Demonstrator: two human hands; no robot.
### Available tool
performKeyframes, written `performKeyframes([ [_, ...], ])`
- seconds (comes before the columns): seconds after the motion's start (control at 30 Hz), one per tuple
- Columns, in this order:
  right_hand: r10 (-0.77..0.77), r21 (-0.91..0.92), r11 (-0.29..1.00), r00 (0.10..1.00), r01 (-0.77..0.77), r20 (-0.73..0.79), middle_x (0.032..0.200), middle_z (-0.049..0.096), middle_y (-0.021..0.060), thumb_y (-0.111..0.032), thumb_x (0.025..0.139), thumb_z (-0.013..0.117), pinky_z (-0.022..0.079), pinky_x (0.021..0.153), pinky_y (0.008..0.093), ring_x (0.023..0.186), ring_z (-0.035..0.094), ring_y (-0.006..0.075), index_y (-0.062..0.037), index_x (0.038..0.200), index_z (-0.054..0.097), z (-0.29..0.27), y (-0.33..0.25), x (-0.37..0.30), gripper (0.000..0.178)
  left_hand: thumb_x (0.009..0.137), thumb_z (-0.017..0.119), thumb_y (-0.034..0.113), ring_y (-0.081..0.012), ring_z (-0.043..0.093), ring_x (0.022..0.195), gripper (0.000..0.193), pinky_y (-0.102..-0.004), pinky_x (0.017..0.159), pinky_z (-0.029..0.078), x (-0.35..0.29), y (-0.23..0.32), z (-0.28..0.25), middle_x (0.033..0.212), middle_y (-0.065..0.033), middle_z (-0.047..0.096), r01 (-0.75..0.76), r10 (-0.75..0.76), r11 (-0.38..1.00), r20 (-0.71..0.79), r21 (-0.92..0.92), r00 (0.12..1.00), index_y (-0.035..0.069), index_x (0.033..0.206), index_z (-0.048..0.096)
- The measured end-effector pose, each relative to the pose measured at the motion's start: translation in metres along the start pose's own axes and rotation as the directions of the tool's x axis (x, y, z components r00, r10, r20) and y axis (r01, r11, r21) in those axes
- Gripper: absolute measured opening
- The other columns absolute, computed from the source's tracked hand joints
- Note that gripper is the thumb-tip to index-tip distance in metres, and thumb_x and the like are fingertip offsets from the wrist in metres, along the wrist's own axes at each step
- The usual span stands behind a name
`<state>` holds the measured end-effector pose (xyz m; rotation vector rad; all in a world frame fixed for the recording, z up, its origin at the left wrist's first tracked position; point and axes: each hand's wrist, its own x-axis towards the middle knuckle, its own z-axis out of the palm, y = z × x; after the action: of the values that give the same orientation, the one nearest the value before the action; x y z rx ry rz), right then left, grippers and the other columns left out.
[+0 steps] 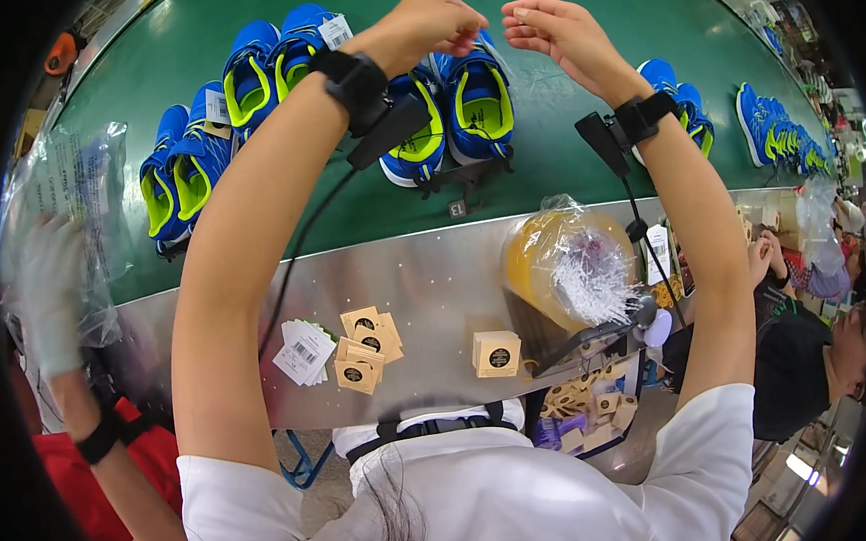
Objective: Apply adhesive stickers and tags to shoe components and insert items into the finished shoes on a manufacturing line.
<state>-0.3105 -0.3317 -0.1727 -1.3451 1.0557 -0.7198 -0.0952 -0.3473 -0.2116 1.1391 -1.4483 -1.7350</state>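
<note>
My left hand point(435, 24) is closed, its fingers curled together above the toe end of a pair of blue shoes with lime-green linings; what they hold, if anything, is hidden. My right hand point(570, 42) is a short gap to the right, fingers loosely stretched and nothing visible in them. Beneath the hands stand the left shoe point(415, 142) and right shoe point(481, 107) of that pair, heels toward me, on the green belt point(564, 185). A small black hanger piece point(459, 188) lies at their heels. Black straps with devices circle both my wrists.
More tagged blue shoes point(193, 164) stand left, others point(776, 130) right. On the metal ledge point(424, 280) lie white tags point(304, 353), loose tan cards point(364, 349), stacked cards point(498, 354) and a yellow tub point(538, 267) of white fasteners. A co-worker's gloved hand point(48, 293) holds a plastic bag.
</note>
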Motion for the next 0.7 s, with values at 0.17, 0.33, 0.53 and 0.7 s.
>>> performKeyframes([
  [0.17,0.011,0.152,0.988,0.999,-0.017,0.042,0.111,0.060,0.0177,-0.009,0.094,0.052,0.050,0.094,0.0281,0.103,0.062,0.0225,0.0093,0.119,0.053,0.004,0.000,-0.010,0.031,0.089,0.060,0.007,-0.0202,0.066,0.089,0.023,-0.0281,0.084,0.056,-0.032,0.002,0.016,0.097,-0.0149,0.065,-0.092,0.087,0.924,-0.028,-0.371,0.996,-0.007,0.107,0.062],
  [0.33,0.003,-0.025,1.000,1.000,-0.003,-0.023,0.108,0.063,0.0132,-0.010,0.091,0.058,0.052,0.088,0.0265,0.099,0.063,0.0188,0.0048,0.113,0.057,0.016,0.001,-0.006,0.027,0.087,0.063,0.008,-0.0174,0.066,0.083,0.024,-0.0269,0.080,0.056,-0.038,0.003,0.024,0.095,-0.0133,0.066,-0.155,0.119,0.951,-0.146,-0.268,0.982,-0.005,0.108,0.061],
  [0.53,-0.015,0.102,0.995,0.999,0.019,-0.041,0.103,0.065,0.0107,-0.008,0.085,0.066,0.053,0.083,0.0271,0.095,0.064,0.0173,0.0028,0.109,0.060,0.018,0.000,0.000,0.027,0.084,0.066,0.008,-0.0174,0.066,0.083,0.030,-0.0257,0.078,0.055,-0.037,0.002,0.023,0.093,-0.0131,0.066,-0.186,0.160,0.963,-0.143,-0.195,0.977,-0.005,0.109,0.055],
  [0.7,0.038,-0.039,0.998,0.998,-0.040,-0.057,0.101,0.065,0.0093,-0.012,0.088,0.062,0.053,0.081,0.0262,0.093,0.063,0.0156,0.0009,0.110,0.059,0.016,-0.002,0.002,0.026,0.083,0.066,0.007,-0.0170,0.066,0.083,0.029,-0.0255,0.078,0.055,-0.040,0.002,0.019,0.094,-0.0138,0.064,-0.129,0.093,0.965,-0.158,-0.231,0.983,-0.006,0.106,0.054],
])
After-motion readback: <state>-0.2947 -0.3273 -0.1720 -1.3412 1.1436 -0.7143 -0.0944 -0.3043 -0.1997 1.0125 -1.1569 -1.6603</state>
